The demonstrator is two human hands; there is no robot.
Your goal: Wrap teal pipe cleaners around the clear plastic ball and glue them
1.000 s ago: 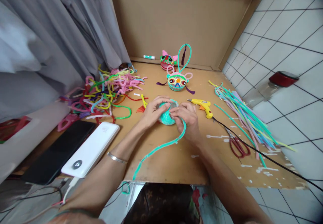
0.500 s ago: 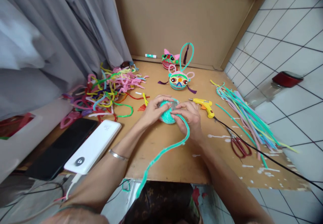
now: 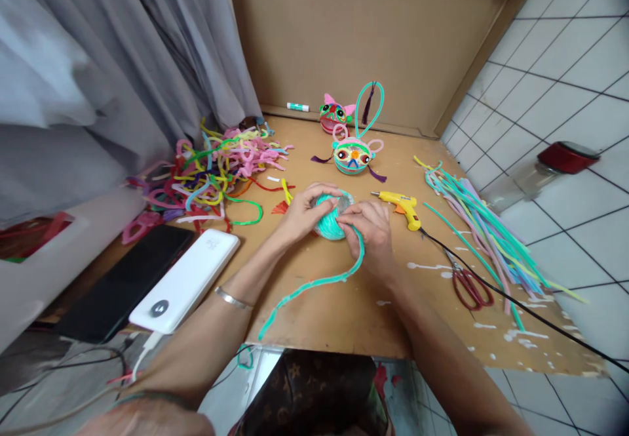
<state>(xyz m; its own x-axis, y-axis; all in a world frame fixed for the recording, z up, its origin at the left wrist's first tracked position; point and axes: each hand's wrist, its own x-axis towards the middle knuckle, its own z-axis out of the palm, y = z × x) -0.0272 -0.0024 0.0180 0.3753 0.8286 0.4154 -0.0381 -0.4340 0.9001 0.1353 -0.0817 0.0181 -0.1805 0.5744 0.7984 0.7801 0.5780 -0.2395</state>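
My left hand (image 3: 307, 212) is wrapped round the far left side of a small ball (image 3: 330, 223) wound with turquoise pipe cleaner, its thumb pressing on the top. A greyish patch of the ball shows between my hands. On its right side, my right hand (image 3: 369, 229) pinches a turquoise pipe cleaner (image 3: 314, 284) against the ball. The free end of that pipe cleaner curves down to the left, close to the table's front edge. Just right of my right hand lies a yellow glue gun (image 3: 401, 208).
Two decorated animal-head figures (image 3: 352, 158) stand behind the ball. Tangled pipe cleaners (image 3: 230, 167), a black phone (image 3: 122, 285) and a white power bank (image 3: 187, 282) lie left. Red-handled scissors (image 3: 469, 285), a black cord (image 3: 515, 306) and straight pipe cleaners (image 3: 486, 226) lie right.
The pipe cleaner's loose end has drawn up from beyond the table edge, its tail now shorter. Both hands keep their grip on the ball. The view has shifted slightly.
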